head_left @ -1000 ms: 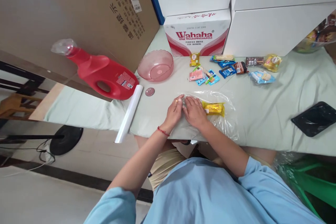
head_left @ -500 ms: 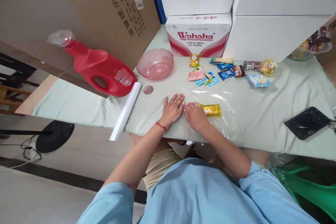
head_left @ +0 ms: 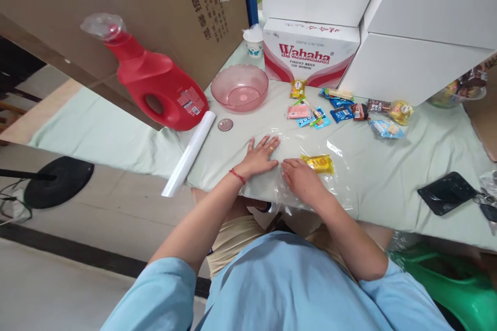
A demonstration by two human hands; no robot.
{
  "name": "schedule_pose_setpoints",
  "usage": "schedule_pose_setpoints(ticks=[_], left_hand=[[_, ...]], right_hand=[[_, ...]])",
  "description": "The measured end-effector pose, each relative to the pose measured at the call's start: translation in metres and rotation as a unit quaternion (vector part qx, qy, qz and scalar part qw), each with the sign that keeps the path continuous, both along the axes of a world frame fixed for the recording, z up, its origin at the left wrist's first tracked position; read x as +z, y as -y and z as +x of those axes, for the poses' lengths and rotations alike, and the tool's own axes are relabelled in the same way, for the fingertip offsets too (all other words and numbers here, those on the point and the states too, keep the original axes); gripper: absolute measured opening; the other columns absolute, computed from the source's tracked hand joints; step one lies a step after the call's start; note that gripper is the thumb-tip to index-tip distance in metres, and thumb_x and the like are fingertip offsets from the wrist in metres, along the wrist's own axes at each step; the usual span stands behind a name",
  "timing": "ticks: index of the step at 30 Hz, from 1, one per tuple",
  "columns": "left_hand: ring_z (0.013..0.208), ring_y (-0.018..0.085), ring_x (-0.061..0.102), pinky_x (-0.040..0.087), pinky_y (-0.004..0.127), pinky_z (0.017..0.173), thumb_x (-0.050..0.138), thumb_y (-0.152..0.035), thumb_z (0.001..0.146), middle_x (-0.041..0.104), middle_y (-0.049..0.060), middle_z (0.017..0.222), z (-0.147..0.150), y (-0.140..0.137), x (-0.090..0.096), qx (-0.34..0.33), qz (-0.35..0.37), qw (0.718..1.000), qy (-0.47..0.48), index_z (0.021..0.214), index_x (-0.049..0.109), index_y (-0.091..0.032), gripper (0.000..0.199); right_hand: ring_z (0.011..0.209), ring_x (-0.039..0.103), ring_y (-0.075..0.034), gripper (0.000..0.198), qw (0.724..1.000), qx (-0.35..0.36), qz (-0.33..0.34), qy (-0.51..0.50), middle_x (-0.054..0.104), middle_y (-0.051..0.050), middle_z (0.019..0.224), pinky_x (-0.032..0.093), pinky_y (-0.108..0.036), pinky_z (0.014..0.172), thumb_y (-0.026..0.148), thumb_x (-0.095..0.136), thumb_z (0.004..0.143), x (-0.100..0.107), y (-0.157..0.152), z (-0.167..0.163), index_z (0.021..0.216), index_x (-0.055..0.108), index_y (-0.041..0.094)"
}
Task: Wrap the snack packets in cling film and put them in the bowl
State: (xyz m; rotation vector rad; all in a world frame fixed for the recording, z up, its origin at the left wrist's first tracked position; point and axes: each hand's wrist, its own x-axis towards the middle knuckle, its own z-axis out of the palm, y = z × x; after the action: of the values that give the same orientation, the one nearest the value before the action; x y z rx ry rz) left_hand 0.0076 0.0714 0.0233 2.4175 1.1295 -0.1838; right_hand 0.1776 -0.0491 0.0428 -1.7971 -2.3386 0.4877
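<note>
A clear plastic film [head_left: 341, 186] lies spread on the cloth-covered table, with a yellow-wrapped snack [head_left: 320, 164] on it. My left hand [head_left: 259, 159] is open and flat, its fingers spread at the film's left edge; it wears a ring and a red bracelet. Just to its right, my right hand [head_left: 305, 181] has its fingers drawn together and bent down at the film, left of and below the snack. Its thumb is hidden. The two hands are close but apart.
A pink bowl [head_left: 239, 94], a small round disc [head_left: 225, 124], a white roll [head_left: 189, 155] and a red jug [head_left: 163, 85] are at left. Several snack packets [head_left: 341, 113] lie before the Wahaha box [head_left: 310, 57]. A black pouch [head_left: 446, 193] is at right.
The camera view has shifted and tilted slightly. My right hand has moved a little away from my left hand, towards me. My left hand's fingers now point more to the right.
</note>
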Motion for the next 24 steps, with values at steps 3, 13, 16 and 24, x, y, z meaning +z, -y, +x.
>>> schedule_pose_setpoints(ticks=[3,13,16,24], left_hand=[[0.167,0.030,0.013,-0.001,0.070,0.129,0.051,-0.038,0.092,0.019,0.006,0.179,-0.003,-0.002,-0.003,-0.006,0.001,1.000,0.020,0.170,0.024,-0.027,0.084],[0.167,0.035,0.011,0.005,0.071,0.129,0.057,-0.029,0.089,0.013,0.007,0.180,-0.025,0.001,-0.022,-0.029,0.048,0.989,0.135,0.166,0.035,-0.032,0.081],[0.167,0.037,0.007,0.015,0.068,0.129,0.060,-0.030,0.090,0.012,0.004,0.181,-0.035,0.007,-0.030,-0.012,0.087,0.976,0.200,0.156,0.053,-0.033,0.066],[0.159,0.036,0.032,0.031,0.062,0.129,0.064,-0.028,0.090,0.030,0.008,0.175,-0.051,0.002,-0.040,0.116,0.133,0.943,0.281,0.138,0.068,-0.027,0.048]], right_hand=[[0.149,0.048,-0.032,0.048,0.999,0.035,0.026,-0.031,0.059,-0.017,0.155,0.043,-0.048,0.123,0.034,0.051,0.109,-0.006,0.035,0.010,0.151,0.057,0.010],[0.149,0.050,-0.031,0.063,0.987,0.036,0.129,-0.093,0.051,-0.017,0.161,0.053,-0.056,0.117,0.023,0.059,0.105,-0.032,0.147,0.059,0.164,0.039,0.026],[0.144,0.054,-0.035,0.066,0.980,-0.036,0.175,-0.088,0.053,-0.019,0.157,0.054,-0.060,0.113,0.025,0.063,0.103,-0.036,0.153,0.075,0.164,0.038,0.027],[0.133,0.060,-0.033,0.050,0.975,-0.084,0.170,-0.112,0.060,-0.016,0.149,0.058,-0.056,0.105,0.019,0.057,0.104,-0.043,0.147,0.099,0.153,0.054,0.029]])
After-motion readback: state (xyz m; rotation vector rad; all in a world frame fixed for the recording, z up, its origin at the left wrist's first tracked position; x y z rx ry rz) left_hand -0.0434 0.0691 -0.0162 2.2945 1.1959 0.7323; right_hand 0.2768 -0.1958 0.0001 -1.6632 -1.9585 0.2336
